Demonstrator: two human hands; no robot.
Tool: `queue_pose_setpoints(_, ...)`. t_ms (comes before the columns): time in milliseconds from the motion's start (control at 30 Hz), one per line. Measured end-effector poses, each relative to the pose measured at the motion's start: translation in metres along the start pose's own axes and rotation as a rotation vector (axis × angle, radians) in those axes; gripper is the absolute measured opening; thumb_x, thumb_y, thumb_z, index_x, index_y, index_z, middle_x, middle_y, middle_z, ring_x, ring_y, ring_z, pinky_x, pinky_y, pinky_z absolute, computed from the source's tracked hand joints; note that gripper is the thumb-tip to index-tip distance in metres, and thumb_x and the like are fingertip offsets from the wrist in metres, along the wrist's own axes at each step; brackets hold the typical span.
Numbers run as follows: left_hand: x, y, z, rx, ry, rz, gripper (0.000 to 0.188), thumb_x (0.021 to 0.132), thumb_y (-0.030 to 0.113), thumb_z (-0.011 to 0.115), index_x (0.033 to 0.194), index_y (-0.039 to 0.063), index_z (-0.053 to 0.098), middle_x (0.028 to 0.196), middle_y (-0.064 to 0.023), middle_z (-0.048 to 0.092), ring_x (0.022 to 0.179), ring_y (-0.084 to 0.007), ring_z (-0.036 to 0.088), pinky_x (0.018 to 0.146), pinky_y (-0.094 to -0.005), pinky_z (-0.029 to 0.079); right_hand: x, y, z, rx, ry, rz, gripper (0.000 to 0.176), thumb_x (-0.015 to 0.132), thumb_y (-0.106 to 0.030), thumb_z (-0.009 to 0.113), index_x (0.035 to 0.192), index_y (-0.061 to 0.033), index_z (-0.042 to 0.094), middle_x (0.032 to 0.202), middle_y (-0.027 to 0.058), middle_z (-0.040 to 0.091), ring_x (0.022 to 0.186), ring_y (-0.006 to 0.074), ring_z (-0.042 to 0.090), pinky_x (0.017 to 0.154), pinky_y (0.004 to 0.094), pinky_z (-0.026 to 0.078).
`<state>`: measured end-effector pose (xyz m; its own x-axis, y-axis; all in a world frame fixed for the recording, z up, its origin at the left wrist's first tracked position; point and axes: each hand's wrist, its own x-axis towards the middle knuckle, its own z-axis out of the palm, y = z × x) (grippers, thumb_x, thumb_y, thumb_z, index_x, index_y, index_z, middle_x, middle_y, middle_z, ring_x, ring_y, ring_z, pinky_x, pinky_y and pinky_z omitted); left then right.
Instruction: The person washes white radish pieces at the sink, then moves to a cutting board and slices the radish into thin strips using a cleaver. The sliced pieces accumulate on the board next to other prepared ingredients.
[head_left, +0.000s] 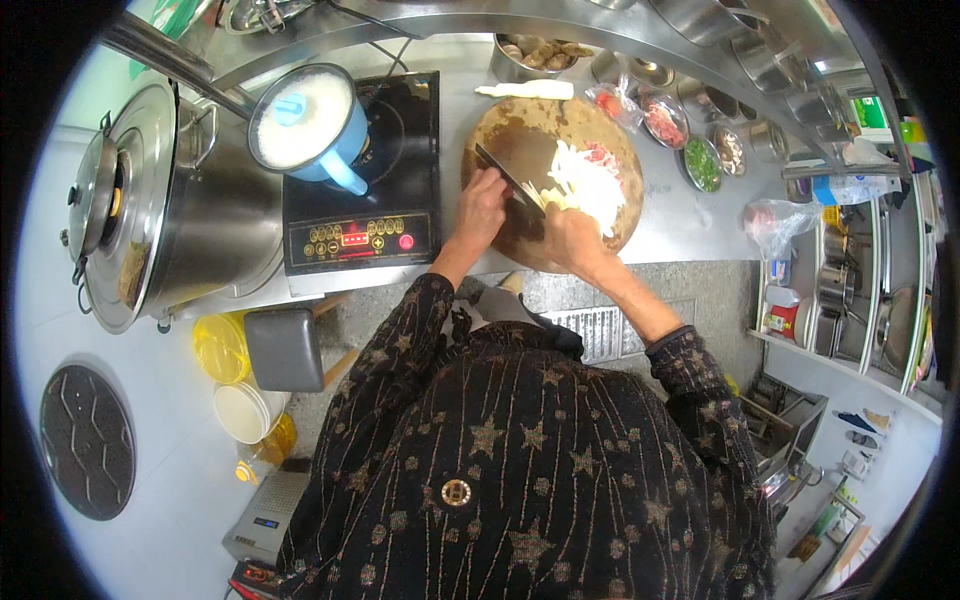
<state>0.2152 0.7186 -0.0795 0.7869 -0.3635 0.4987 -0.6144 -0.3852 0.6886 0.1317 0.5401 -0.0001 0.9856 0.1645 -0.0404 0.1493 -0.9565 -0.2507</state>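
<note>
A round wooden chopping board (525, 142) lies before me on the metal counter. My right hand (576, 236) grips a kitchen knife (510, 178) at its near right end, and the dark blade slants up to the left across the board. At the blade's left side is my left hand (481, 206), its fingers curled close to the blade; whether they pinch a piece of food is hidden. Thin pale yellowish slices (559, 198) lie by the blade and my right hand. Beyond them spreads a heap of white sliced vegetable (589, 180), with chopped pinkish-red meat (602, 157) at its far edge.
A blue-handled pot of whitish content (304, 120) stands on a lit induction cooker (360, 214). Further left is a large steel stockpot (217, 210). Behind the board lie a peeled pale vegetable (536, 90) and a root-filled container (517, 73). Bowls of chopped greens (702, 163) and meat (664, 122) stand right.
</note>
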Motion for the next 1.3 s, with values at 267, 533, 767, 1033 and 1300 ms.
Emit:
queue_pose_setpoints(267,-0.005,-0.007,-0.001,-0.017,0.051,0.017,0.014,0.077,-0.012,0.064,0.085,0.000,0.064,0.092,-0.0131,0.058,0.093,-0.0359,0.061,0.077,-0.0460,0.053,0.003,0.005,-0.014,0.024,-0.022,-0.075,0.016,0.085,-0.009,0.063,0.086,0.0059,0.065,0.063,0.0259,0.066,0.061,0.0421,0.071,0.055,0.0491,0.056)
queue_pose_setpoints(533,0.002,0.005,-0.005,0.039,0.084,0.062,0.016,0.075,-0.013,0.064,0.084,0.000,0.064,0.090,-0.0131,0.058,0.092,-0.0372,0.059,0.078,-0.0466,0.051,0.002,0.008,-0.001,0.053,0.023,0.011,0.018,0.090,-0.013,0.064,0.090,0.0056,0.065,0.065,0.0252,0.066,0.063,0.0435,0.070,0.058,0.0518,0.055)
queue_pose_setpoints(767,-0.004,-0.003,0.000,0.027,0.082,0.058,0.014,0.076,-0.012,0.067,0.085,-0.001,0.065,0.087,-0.0153,0.057,0.087,-0.0385,0.057,0.075,-0.0479,0.049,0.012,0.016,-0.012,0.046,-0.095,-0.102,0.019,0.090,-0.014,0.067,0.091,0.0050,0.065,0.068,0.0257,0.067,0.066,0.0444,0.070,0.060,0.0523,0.055)
queue_pose_setpoints(1033,-0.001,0.000,-0.003,-0.015,0.089,0.062,0.015,0.077,-0.013,0.069,0.085,-0.001,0.066,0.086,-0.0161,0.060,0.084,-0.0398,0.059,0.074,-0.0483,0.050,0.004,0.018,-0.005,0.139,-0.013,0.029,0.021,0.091,-0.016,0.068,0.089,0.0049,0.066,0.070,0.0270,0.067,0.071,0.0465,0.070,0.063,0.0530,0.056)
queue_pose_setpoints(1300,-0.001,0.002,-0.004,-0.005,0.077,0.031,0.015,0.077,-0.012,0.070,0.087,-0.001,0.066,0.088,-0.0157,0.061,0.084,-0.0398,0.060,0.074,-0.0482,0.050,-0.002,0.027,-0.021,0.164,-0.159,0.001,0.021,0.092,-0.015,0.066,0.094,0.0056,0.068,0.073,0.0283,0.068,0.073,0.0473,0.070,0.066,0.0542,0.056)
